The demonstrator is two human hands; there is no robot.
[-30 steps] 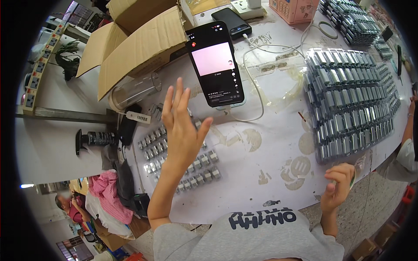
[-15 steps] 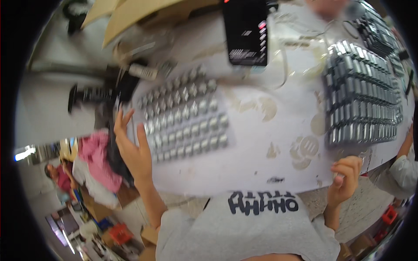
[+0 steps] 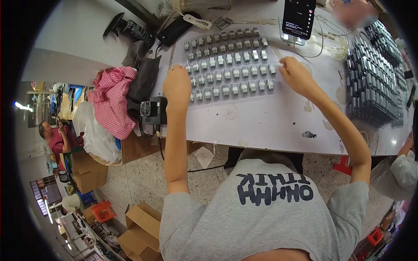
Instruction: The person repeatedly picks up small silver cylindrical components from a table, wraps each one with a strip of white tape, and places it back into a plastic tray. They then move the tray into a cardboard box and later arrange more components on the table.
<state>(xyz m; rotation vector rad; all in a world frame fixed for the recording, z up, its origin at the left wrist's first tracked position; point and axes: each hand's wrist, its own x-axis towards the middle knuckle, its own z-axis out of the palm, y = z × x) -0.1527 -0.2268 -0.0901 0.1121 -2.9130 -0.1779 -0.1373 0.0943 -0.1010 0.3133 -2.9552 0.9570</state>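
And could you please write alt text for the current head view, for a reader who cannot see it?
A person's bare left hand and right hand are by opposite ends of a clear plastic tray with rows of small silver-and-white blocks, on a white worktable. Toward the right are a black rectangular phone and piled shiny grey parts.

My curled left fingers (image 3: 176, 73) hide part of the left edge of the tray (image 3: 217, 101); the upper border crops the phone (image 3: 298, 19); a pinkish shape (image 3: 355, 15) is blurred.
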